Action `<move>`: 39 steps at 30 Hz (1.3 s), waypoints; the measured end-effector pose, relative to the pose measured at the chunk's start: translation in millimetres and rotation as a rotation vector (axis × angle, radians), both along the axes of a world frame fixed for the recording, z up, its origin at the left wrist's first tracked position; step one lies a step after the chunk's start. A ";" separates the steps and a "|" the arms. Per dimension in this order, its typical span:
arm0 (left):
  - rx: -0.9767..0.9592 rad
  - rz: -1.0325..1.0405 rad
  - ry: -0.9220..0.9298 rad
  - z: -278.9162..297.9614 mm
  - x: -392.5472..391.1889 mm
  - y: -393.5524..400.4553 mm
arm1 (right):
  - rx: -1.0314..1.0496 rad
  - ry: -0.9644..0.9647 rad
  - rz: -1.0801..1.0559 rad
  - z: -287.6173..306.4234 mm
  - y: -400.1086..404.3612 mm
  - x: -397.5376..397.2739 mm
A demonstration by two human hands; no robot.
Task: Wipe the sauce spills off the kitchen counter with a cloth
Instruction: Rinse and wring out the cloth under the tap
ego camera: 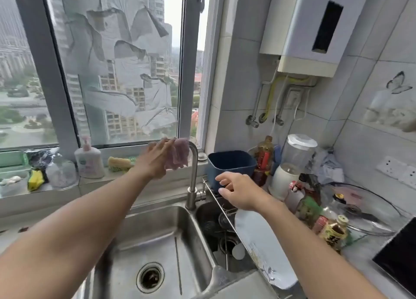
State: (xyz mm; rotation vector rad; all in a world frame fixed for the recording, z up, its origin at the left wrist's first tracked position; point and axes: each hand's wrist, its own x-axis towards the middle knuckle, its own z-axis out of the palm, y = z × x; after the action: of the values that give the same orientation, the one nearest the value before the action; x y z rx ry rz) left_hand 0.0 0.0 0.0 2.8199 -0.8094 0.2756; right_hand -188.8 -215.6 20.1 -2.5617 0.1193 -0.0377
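Note:
A pale purple cloth (180, 153) hangs over the curved top of the steel faucet (193, 175). My left hand (155, 159) reaches up to it, fingers against the cloth's left side; whether they pinch it is unclear. My right hand (236, 190) hovers to the right of the faucet with loosely spread fingers, holding nothing. The grey counter (360, 253) shows at the right, crowded with bottles. No sauce spill is plainly visible.
A double steel sink (157, 242) lies below my arms. A blue tub (231, 166), sauce bottles (333, 233), a blender (292, 163), a glass lid (364, 211) and a black cooktop (398, 260) fill the right. A soap bottle (89, 161) and sponges (119, 163) sit on the window sill.

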 end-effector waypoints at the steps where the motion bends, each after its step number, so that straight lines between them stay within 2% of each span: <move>1: -0.012 0.020 -0.025 -2.9 7.5 -7.7 | 0.003 0.004 0.003 -3.8 -5.4 9.4; 6: -0.315 0.087 -0.178 -23.7 29.9 -25.4 | -0.006 0.046 0.023 -46.4 -34.7 57.0; 10: -0.570 0.106 -0.208 -26.5 19.8 -21.6 | -0.009 0.143 0.066 -99.6 -60.5 106.4; 14: -0.614 0.222 -0.279 -32.6 7.6 -9.9 | -0.155 0.120 0.116 -153.6 -70.7 153.0; 17: -0.625 0.398 -0.176 -59.1 -15.1 16.9 | -0.451 0.103 0.211 -184.2 -70.0 181.3; 21: -0.616 0.773 0.102 -89.1 -49.0 56.4 | -0.778 0.197 0.333 -210.1 -76.7 218.4; 23: -0.693 0.889 0.238 -105.1 -62.5 70.5 | -0.867 0.231 0.386 -218.5 -80.0 233.5; 26: -0.851 1.000 0.430 -128.0 -72.8 82.5 | -0.888 0.234 0.393 -225.2 -87.0 247.0; 28: -1.033 1.083 0.563 -137.5 -75.4 81.9 | -0.909 0.216 0.398 -225.1 -92.7 249.3; 30: -1.218 1.091 0.669 -144.7 -75.6 77.0 | -0.921 0.219 0.393 -224.4 -93.1 246.8; 34: -1.456 1.098 0.778 -146.7 -74.2 63.3 | -0.940 0.219 0.319 -221.6 -79.4 246.0; 39: -1.600 1.032 0.878 -141.8 -65.5 49.7 | -1.035 0.243 0.274 -219.0 -83.3 240.3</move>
State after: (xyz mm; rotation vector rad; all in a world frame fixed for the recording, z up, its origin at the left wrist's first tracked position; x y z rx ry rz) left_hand -65.5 49.7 -141.8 1.2320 0.8054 -0.1690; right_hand 51.5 -298.9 -199.0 -3.5777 -0.2260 0.4226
